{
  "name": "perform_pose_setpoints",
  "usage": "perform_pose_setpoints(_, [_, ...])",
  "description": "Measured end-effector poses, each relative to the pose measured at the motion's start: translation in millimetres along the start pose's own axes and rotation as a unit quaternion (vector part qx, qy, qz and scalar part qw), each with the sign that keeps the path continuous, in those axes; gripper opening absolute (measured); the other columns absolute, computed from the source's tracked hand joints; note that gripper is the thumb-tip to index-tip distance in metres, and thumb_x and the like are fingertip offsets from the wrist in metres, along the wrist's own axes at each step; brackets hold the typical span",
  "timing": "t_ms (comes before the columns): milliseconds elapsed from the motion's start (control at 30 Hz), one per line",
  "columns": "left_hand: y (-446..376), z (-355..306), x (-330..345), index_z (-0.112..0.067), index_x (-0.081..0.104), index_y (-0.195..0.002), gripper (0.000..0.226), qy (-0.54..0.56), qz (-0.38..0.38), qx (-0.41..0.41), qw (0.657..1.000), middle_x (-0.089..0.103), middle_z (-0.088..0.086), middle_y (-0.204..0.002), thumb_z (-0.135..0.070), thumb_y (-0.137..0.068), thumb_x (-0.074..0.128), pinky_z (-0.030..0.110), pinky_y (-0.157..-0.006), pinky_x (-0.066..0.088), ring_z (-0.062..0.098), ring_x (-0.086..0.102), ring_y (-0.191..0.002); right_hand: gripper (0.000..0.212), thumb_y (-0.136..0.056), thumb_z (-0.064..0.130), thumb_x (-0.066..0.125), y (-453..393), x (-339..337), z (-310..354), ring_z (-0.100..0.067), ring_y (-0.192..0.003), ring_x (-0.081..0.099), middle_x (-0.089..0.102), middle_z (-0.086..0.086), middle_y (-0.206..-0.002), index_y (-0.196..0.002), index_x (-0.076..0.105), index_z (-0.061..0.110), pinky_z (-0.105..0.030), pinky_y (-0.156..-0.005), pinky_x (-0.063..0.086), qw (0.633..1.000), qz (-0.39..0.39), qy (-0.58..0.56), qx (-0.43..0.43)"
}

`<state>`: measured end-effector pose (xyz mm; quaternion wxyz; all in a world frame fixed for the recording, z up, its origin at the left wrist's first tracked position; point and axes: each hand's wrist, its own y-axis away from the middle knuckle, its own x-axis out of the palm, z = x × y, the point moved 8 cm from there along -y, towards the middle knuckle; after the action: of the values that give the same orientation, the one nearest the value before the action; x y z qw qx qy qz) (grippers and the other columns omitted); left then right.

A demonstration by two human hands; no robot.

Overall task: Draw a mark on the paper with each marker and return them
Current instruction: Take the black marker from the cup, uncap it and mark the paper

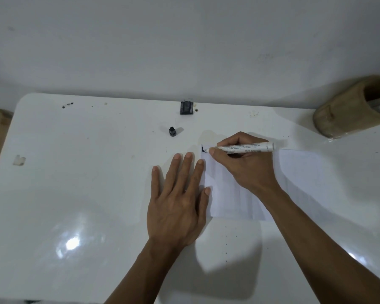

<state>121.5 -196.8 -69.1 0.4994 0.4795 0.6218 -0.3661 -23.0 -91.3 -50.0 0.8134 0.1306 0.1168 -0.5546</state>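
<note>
A white sheet of paper (298,183) lies on the white table (86,183), right of centre. My right hand (241,163) grips a white marker (246,148) with its tip on the paper's top left corner, where a short black mark (204,149) shows. My left hand (178,198) rests flat, fingers spread, with its fingertips on the paper's left edge. The marker's black cap (172,131) stands on the table beyond my left hand.
A tan holder (347,110) lies on its side at the far right with more markers inside. A small black block (186,107) sits at the table's back edge. A scrap of tape (19,160) is at the left. The wall is close behind.
</note>
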Motion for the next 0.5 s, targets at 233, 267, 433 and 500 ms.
perform_pose_setpoints(233, [6,-6,-18,-0.024,0.023,-0.156,0.058,0.045,0.006,0.001,0.999,0.021,0.000,-0.165,-0.047,-0.103,0.028,0.055,-0.124,0.014,0.019,0.010,-0.155,0.016,-0.082,0.007,0.083,5,-27,25,-0.024,-0.081,0.076,0.076,-0.008,-0.086,-0.083,0.069,0.016,-0.031,-0.066,0.061,0.977,-0.011,-0.194,0.083])
perform_pose_setpoints(267, [6,0,-12,-0.023,0.025,-0.155,0.058,0.073,0.007,-0.015,0.997,0.025,-0.001,-0.163,-0.047,-0.102,0.030,0.053,-0.124,0.015,0.017,0.015,-0.154,0.017,-0.082,0.004,0.082,8,-28,20,-0.024,-0.082,0.074,0.075,-0.010,-0.089,-0.081,0.069,0.016,-0.031,-0.066,0.060,0.975,-0.019,-0.203,0.091])
perform_pose_setpoints(433, [-19,36,-23,-0.017,0.038,-0.146,0.052,0.215,-0.046,-0.155,0.963,0.051,0.007,-0.145,-0.031,-0.097,0.050,0.045,-0.105,0.043,0.028,0.047,-0.132,0.026,-0.084,-0.005,0.076,20,-34,15,-0.022,-0.088,0.069,0.075,-0.003,-0.094,-0.079,0.074,0.020,-0.035,-0.072,0.058,0.958,-0.016,-0.262,0.118])
perform_pose_setpoints(500, [-41,39,-43,-0.020,0.037,-0.147,0.051,0.190,-0.044,-0.150,0.969,0.049,0.008,-0.143,-0.024,-0.098,0.052,0.047,-0.099,0.046,0.030,0.046,-0.129,0.023,-0.084,-0.004,0.077,32,-42,23,-0.022,-0.088,0.071,0.076,-0.004,-0.094,-0.082,0.074,0.019,-0.034,-0.071,0.059,0.956,-0.023,-0.268,0.120])
